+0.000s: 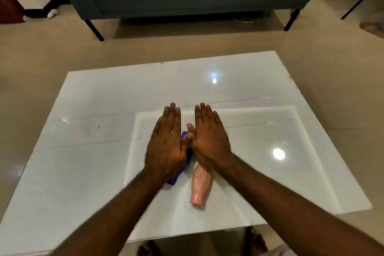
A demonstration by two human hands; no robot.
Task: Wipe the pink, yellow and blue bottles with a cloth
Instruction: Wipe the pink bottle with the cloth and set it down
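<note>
Pink bottle [200,185] lies under flat-open right hand [209,135]; left hand [166,143] flat-open w/ blue cloth [180,170] beneath.

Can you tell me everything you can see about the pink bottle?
The pink bottle lies on its side on the glossy white table, cap end pointing toward the person. It looks like smooth plastic, with thin white line drawings on its body and a plain pink cap. Its far end is hidden under the right hand, held flat and open above it; whether they touch is unclear. A blue cloth lies just left of it, under the left hand.
</note>
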